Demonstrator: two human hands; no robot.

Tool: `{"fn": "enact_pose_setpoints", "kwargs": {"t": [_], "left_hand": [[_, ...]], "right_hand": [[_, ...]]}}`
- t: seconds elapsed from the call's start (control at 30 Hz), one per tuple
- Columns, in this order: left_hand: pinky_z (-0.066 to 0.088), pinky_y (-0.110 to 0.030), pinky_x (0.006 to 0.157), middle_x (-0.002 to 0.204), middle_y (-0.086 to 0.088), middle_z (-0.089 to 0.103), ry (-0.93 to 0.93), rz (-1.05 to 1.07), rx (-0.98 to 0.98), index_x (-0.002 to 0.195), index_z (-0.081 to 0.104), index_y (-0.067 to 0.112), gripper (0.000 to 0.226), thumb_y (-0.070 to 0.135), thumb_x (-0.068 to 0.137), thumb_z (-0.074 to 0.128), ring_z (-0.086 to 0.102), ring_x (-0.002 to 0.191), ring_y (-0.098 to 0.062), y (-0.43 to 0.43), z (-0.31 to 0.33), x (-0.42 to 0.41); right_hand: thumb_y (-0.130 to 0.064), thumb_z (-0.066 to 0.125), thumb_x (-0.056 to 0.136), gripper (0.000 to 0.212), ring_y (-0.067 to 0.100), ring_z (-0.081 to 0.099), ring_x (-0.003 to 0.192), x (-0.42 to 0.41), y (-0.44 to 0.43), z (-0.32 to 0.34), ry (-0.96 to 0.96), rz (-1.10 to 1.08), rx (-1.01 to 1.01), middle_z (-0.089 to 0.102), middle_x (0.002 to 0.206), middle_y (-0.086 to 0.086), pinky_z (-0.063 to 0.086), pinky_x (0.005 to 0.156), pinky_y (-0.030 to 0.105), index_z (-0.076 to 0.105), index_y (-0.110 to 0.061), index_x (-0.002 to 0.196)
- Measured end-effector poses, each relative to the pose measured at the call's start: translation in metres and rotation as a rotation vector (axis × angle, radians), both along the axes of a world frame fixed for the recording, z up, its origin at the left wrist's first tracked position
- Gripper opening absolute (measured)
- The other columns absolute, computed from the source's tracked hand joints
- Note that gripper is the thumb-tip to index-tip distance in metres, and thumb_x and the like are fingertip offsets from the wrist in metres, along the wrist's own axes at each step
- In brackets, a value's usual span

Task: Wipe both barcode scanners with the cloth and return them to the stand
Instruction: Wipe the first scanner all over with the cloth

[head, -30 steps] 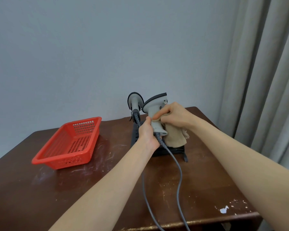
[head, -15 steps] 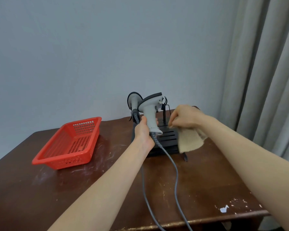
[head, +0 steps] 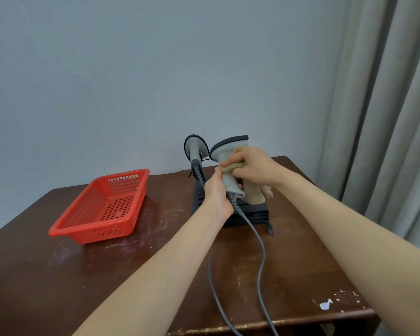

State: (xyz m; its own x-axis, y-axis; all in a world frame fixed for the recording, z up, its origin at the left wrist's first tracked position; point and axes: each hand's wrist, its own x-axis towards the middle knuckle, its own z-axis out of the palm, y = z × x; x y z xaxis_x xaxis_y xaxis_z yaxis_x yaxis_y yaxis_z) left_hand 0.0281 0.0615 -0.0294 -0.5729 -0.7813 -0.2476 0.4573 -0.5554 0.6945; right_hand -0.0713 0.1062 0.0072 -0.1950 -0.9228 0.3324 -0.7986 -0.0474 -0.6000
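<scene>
Now R hand (head: 251, 163) w/ cloth (head: 252, 192) back on held scanner (head: 228, 151).

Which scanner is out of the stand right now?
The nearer scanner: the left hand grips its handle while the right hand presses the cloth to its neck. The other scanner sits behind it on the stand, untouched.

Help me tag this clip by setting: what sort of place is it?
Probably a plain room used as a makeshift work spot, not a shop counter: a worn, scratched wooden table against a bare wall, grey curtains at the right, and only a red basket and scanner stand on it.
</scene>
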Motion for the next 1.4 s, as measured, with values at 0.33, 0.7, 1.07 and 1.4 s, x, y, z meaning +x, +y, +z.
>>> {"fn": "enact_pose_setpoints", "kwargs": {"t": [0.33,0.7,1.07,1.4], "left_hand": [[0.047,-0.027,0.050,0.076,-0.009,0.062,0.006,-0.016,0.026,0.097,0.060,0.006,0.032,0.033,0.101,0.042,0.057,0.060,-0.018,0.005,-0.001,-0.004],[0.054,-0.029,0.054,0.084,-0.010,0.065,0.065,-0.022,0.138,0.103,0.060,0.004,0.033,0.033,0.099,0.046,0.061,0.070,-0.020,0.005,-0.001,-0.001],[0.057,-0.035,0.067,0.090,-0.012,0.066,0.078,-0.046,0.138,0.112,0.059,0.003,0.037,0.035,0.099,0.044,0.063,0.076,-0.024,0.006,0.000,0.000],[0.049,-0.023,0.044,0.070,-0.013,0.062,0.056,0.015,0.117,0.095,0.056,0.003,0.037,0.034,0.102,0.038,0.060,0.053,-0.020,-0.009,0.008,0.009]], "right_hand": [[-0.011,0.051,0.089,0.031,0.018,0.056,0.097,-0.008,-0.006,0.005,0.077,-0.208,-0.032,0.053,0.105,-0.006,0.047,0.085,0.030,0.073,-0.026,0.105],[-0.013,0.055,0.088,0.028,0.014,0.060,0.106,-0.013,-0.014,0.003,-0.051,-0.224,-0.018,0.068,0.111,-0.010,0.049,0.094,0.034,0.074,-0.028,0.102],[-0.010,0.054,0.088,0.030,0.009,0.056,0.096,-0.009,-0.009,0.005,-0.042,-0.188,-0.038,0.055,0.087,-0.024,0.048,0.090,0.028,0.075,-0.030,0.095],[-0.010,0.065,0.078,0.020,0.003,0.061,0.082,-0.016,0.013,-0.010,-0.174,-0.019,0.139,0.072,0.084,-0.004,0.048,0.080,0.020,0.077,-0.026,0.081]]}}
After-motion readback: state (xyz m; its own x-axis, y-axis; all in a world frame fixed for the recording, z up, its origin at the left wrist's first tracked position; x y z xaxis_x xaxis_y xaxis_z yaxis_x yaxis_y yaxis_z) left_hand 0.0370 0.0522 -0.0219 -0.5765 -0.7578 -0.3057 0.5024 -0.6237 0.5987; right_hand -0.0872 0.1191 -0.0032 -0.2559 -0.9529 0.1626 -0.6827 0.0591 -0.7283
